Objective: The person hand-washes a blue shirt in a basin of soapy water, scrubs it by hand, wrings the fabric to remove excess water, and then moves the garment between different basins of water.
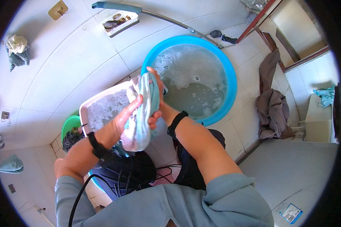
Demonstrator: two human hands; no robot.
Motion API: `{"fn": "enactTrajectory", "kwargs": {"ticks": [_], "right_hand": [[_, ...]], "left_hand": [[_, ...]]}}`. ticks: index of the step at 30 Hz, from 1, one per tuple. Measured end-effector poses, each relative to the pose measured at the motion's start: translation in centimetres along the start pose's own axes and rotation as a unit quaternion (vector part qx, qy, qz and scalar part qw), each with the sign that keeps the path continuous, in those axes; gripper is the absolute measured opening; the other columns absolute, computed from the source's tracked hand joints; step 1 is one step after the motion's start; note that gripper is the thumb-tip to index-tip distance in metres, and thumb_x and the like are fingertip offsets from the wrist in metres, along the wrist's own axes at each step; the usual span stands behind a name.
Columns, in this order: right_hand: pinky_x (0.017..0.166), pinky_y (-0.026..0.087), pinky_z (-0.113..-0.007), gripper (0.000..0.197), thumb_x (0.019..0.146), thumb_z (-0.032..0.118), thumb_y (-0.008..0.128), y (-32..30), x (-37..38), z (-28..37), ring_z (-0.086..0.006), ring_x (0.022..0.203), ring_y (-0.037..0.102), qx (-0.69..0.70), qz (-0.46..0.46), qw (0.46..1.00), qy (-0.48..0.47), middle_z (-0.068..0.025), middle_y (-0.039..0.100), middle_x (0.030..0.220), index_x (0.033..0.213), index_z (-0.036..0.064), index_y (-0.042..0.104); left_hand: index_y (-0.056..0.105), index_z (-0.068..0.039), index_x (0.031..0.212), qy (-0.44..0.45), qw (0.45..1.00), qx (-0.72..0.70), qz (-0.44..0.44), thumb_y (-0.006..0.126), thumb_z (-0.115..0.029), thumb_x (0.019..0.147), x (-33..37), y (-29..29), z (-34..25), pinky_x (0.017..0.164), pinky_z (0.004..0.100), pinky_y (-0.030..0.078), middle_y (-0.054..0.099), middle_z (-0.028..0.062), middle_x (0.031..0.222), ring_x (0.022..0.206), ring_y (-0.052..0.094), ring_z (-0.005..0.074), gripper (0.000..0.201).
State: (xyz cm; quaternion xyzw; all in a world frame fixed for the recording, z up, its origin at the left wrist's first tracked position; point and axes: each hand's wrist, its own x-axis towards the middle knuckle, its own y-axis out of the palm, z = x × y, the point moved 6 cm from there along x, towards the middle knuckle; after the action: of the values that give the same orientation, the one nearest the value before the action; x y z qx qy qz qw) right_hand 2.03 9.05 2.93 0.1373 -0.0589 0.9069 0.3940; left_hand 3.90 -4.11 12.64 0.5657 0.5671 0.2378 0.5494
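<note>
center of frame: our left hand point(125, 113) and right hand point(156, 99) both closed around wet pale cloth point(142, 113) | held above white tub point(102, 108), beside blue basin point(223, 60) of suds, so drips fall back

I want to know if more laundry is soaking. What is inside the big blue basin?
The blue basin holds cloudy, soapy water with foam around the edges. No clothes show at the surface; anything sunk below is hidden, and the hands' wet cloth covers its near-left rim.

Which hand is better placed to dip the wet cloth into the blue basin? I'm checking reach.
Probably the right hand: it grips the cloth on the blue basin side, nearly over its rim.
</note>
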Motion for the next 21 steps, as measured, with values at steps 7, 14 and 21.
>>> {"fn": "enactTrajectory", "kwargs": {"ticks": [7, 14, 21], "right_hand": [[0.084, 0.052, -0.042, 0.063, 0.073, 0.003, 0.073, -3.4, 2.9, 7.1, -0.0331, 0.099, 0.061, -0.355, 0.124, 0.919, -0.115, -0.0119, 0.068, 0.105, 0.131, 0.0194, 0.055], [0.084, 0.052, -0.046, 0.048, 0.073, 0.007, 0.068, -3.5, 1.8, 3.4, -0.0346, 0.101, 0.064, -0.454, 0.271, 0.848, 0.025, -0.0134, 0.069, 0.107, 0.119, 0.0191, 0.061], [0.085, 0.052, -0.048, 0.047, 0.071, 0.011, 0.066, -4.3, -0.2, -1.4, -0.0383, 0.098, 0.066, -0.436, 0.309, 0.825, 0.183, -0.0194, 0.069, 0.104, 0.118, 0.0105, 0.062]], "left_hand": [[0.067, -0.008, 0.111, -0.072, 0.782, 0.613, -0.087, 0.077, -0.035, 0.080, -0.9, -1.2, -8.3, 0.083, 0.0323, 0.050, 0.067, 0.0037, 0.107, 0.092, 0.061, 0.0156, 0.042], [0.065, -0.008, 0.108, -0.087, 0.303, 0.923, -0.221, 0.075, -0.022, 0.074, 3.5, -6.2, -10.4, 0.079, 0.0437, 0.054, 0.070, 0.0174, 0.098, 0.091, 0.069, 0.0346, 0.038], [0.048, -0.003, 0.108, -0.015, 0.184, 0.956, -0.228, 0.070, -0.017, 0.079, 6.8, -9.6, -9.9, 0.067, 0.0446, 0.055, 0.069, 0.0181, 0.083, 0.079, 0.070, 0.0358, 0.039]]}}
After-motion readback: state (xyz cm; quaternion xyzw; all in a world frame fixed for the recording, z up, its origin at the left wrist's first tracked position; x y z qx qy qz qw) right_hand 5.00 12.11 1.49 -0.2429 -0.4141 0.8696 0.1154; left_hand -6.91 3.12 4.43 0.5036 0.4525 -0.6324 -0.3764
